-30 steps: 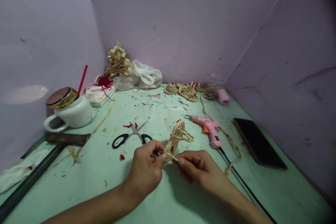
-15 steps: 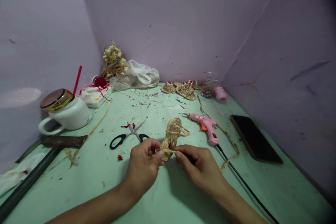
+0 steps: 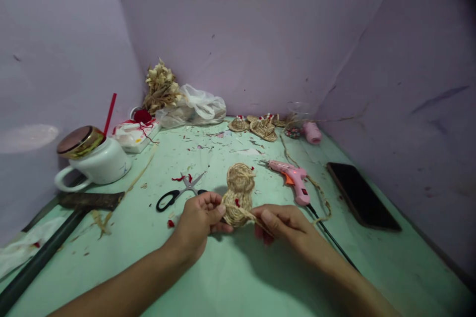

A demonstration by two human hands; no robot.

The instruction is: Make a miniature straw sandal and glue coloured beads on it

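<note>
A small woven jute slipper (image 3: 238, 193) stands up between my hands, its flat sole facing me. My left hand (image 3: 199, 225) pinches its lower left edge with thumb and fingers. My right hand (image 3: 284, 225) is closed on a loose strand of jute twine (image 3: 250, 214) that runs from the slipper's lower right. Both hands hover just above the green tabletop (image 3: 238, 282).
Black-handled scissors (image 3: 178, 193) lie left of the slipper, a pink glue gun (image 3: 293, 178) with its black cord to the right, then a dark phone (image 3: 362, 195). A white mug (image 3: 96, 158), a hammer (image 3: 55, 237), finished slippers (image 3: 262, 126), pink thread spool (image 3: 311, 132) and plastic bag (image 3: 195, 106) line the edges.
The slipper has been turned so its flat sole now faces me instead of its side. My right hand has shifted slightly right, drawing the twine strand out.
</note>
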